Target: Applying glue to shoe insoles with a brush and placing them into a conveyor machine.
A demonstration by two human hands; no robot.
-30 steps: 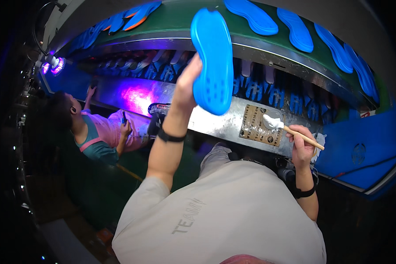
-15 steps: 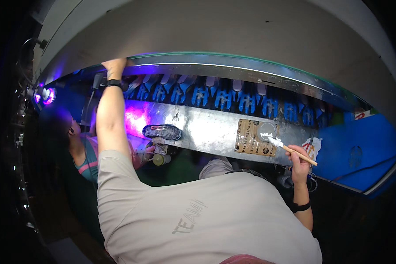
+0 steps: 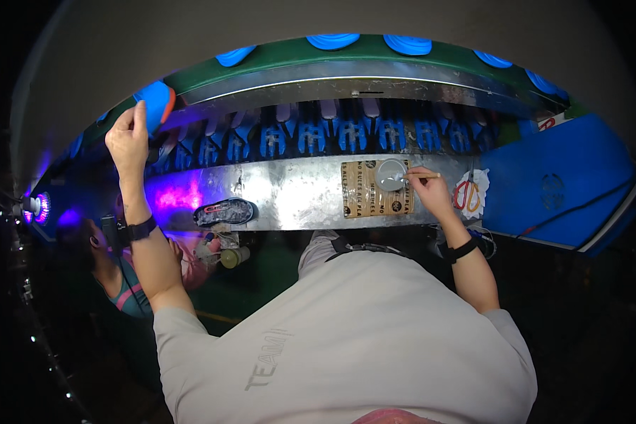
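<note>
My left hand [image 3: 128,138] is raised high at the left, its fingers against a blue shoe sole with an orange end [image 3: 156,104] on the upper green rail. My right hand [image 3: 425,185] holds a thin brush [image 3: 422,176] with its tip at a round white dish [image 3: 391,174]. The dish stands on a brown cardboard sheet [image 3: 364,200] laid on the metal bench [image 3: 283,191]. A dark shoe part [image 3: 224,211] lies on the bench to the left of the cardboard.
A row of blue racks [image 3: 346,134] runs behind the bench, with more blue soles [image 3: 410,44] on the green rail above. Red-handled scissors [image 3: 465,194] lie on a white cloth at the right. Another person [image 3: 113,272] sits below left beside purple lights [image 3: 39,208].
My left hand carried a blue sole from the middle up to the far left rail. My right hand lowered the brush to the white dish.
</note>
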